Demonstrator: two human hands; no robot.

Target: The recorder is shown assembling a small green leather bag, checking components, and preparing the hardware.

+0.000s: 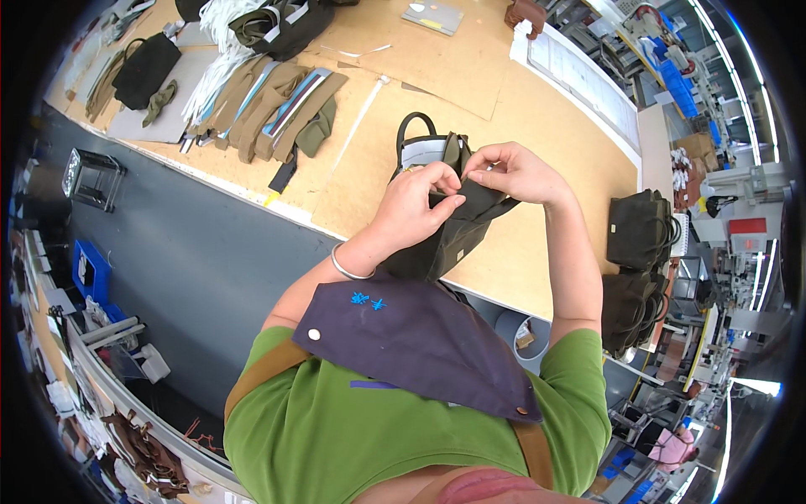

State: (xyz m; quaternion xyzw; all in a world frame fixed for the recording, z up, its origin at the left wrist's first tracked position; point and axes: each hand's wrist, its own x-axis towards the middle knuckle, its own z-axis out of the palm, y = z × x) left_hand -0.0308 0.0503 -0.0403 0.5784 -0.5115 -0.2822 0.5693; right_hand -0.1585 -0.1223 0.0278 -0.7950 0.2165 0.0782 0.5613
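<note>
A dark olive handbag [435,249] stands at the near edge of the table, against my body, its top facing up. One black loop handle [413,118] rises at its far side, and a pale lining shows in the opening. My left hand [415,204] is at the bag's upper rim, fingers curled and thumb closed over its edge. Close beside it, my right hand [519,174] pinches thumb and forefinger together just above the bag's top. Whatever sits in that pinch is too small to make out. The two sets of fingertips nearly meet.
Brown fabric strips [267,109] lie in a row at the left, near white cords [220,67] and a black bag [146,70]. Finished-looking dark bags [636,228] stand at the right. A round bin [522,338] is below the table edge. A person in pink [672,447] is far off.
</note>
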